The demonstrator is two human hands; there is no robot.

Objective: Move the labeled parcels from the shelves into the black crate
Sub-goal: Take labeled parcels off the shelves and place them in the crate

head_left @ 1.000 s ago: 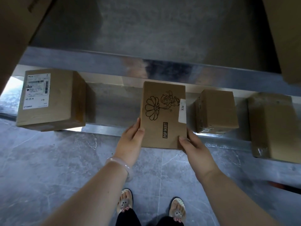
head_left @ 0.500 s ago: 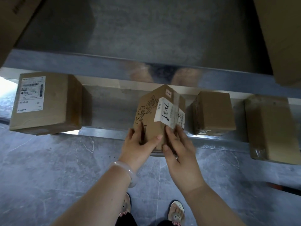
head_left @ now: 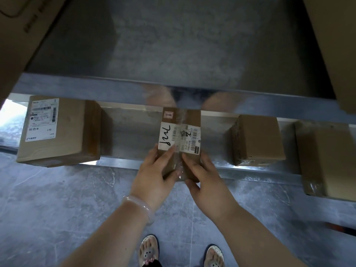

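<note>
The parcel (head_left: 189,120) is being held at the front edge of the lower shelf (head_left: 133,135), its label (head_left: 179,137) facing up, between a larger labelled box (head_left: 55,130) and a plain box (head_left: 258,139). For a clean withdrawal, it is best to be keeping both grips even and drawing the parcel straight toward the body, clear of the upper shelf lip (head_left: 96,87). The left hand (head_left: 154,176) is clasping the near left edge, fingers curling onto the label. The right hand (head_left: 208,180) is clasping the near right side. The black crate is not showing.
</note>
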